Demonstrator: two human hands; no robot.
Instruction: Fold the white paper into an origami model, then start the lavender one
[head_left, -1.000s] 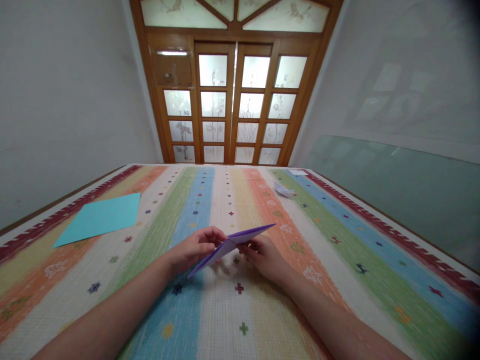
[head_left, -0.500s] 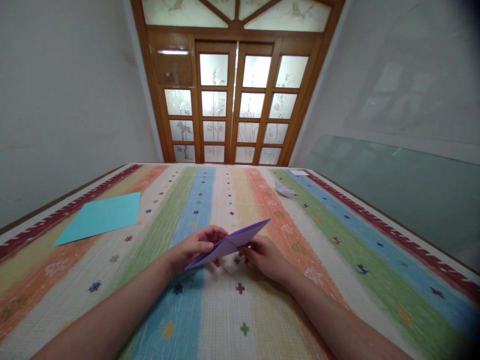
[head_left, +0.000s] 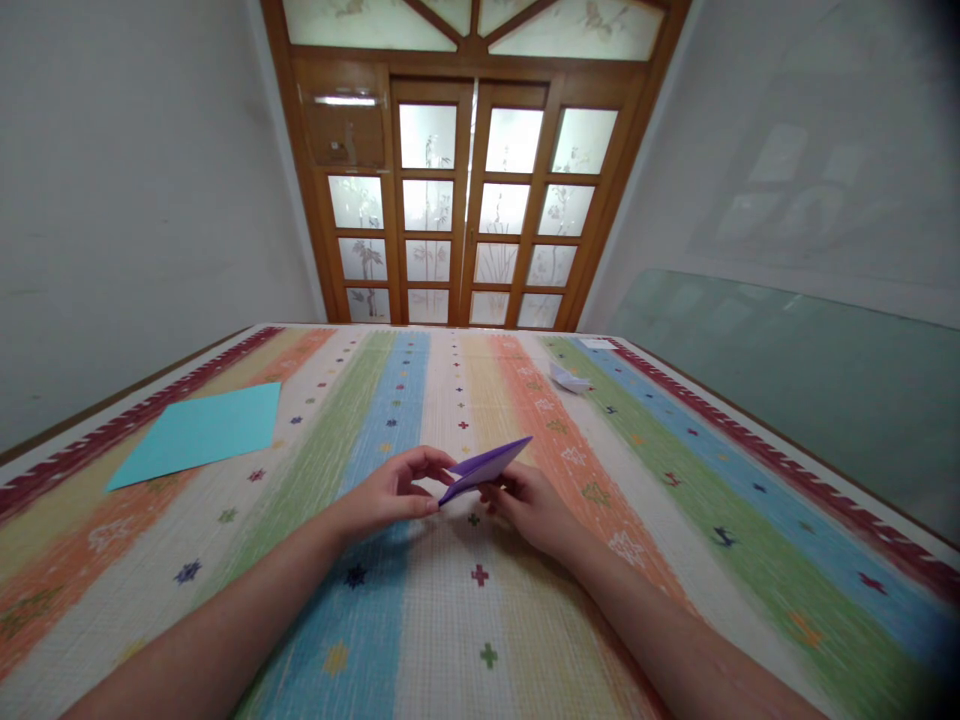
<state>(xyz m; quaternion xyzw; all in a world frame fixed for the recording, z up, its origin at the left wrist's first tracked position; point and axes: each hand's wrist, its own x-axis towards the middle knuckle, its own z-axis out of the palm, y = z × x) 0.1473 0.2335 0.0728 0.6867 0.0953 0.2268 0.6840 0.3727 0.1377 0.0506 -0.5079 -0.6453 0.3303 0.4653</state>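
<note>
A folded sheet of purple paper point(head_left: 487, 466), violet outside and paler on its near face, is held tilted above the cloth, its point toward the upper right. My right hand point(head_left: 531, 505) pinches it from below on the right, some fingertips hidden behind it. At its left end is my left hand point(head_left: 401, 490), curled, with the thumb at the lower corner and fingertips at the upper corner. A gap shows between that thumb and the fingers. The paper's left end looks slightly parted into layers.
On the striped tablecloth point(head_left: 491, 610), a turquoise sheet of paper point(head_left: 202, 435) lies flat at left. A small white folded paper piece point(head_left: 569, 379) sits at far right, with a flat white slip point(head_left: 598, 344) beyond it. Wooden glazed doors point(head_left: 469, 200) stand behind the table.
The paper's left half has been folded over, so it now looks shorter and narrower. My left hand's thumb and fingers have moved to the new left end. The right hand has barely moved.
</note>
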